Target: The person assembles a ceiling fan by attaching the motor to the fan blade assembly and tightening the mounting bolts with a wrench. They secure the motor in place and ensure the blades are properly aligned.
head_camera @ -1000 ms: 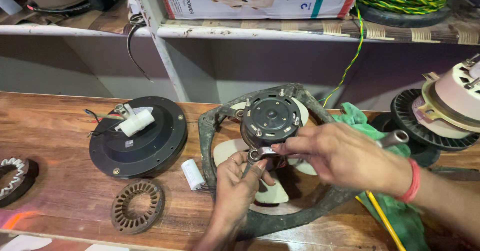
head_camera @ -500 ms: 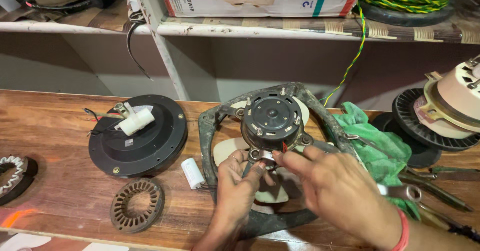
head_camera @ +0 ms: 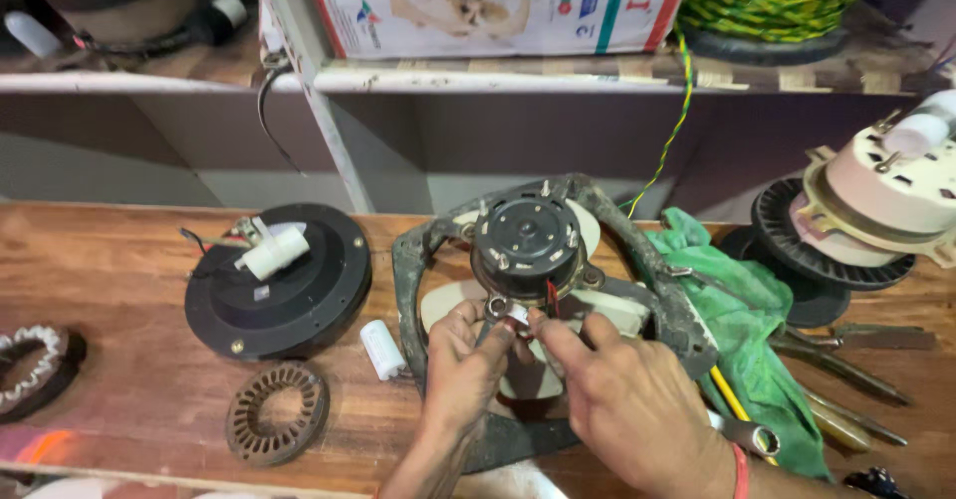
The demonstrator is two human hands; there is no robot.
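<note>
- My left hand (head_camera: 466, 360) and right hand (head_camera: 622, 399) pinch small wire ends (head_camera: 518, 312) beneath the black fan motor (head_camera: 526, 240)
- A white capacitor (head_camera: 381, 350) lies left on the table (head_camera: 129, 379)

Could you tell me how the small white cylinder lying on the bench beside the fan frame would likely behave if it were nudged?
The small white cylinder lies on its side on the flat wooden bench, so it would probably roll. It looks small and smooth, so likely light and a bit slippery. Nothing touches it; the left hand is nearest.
</note>
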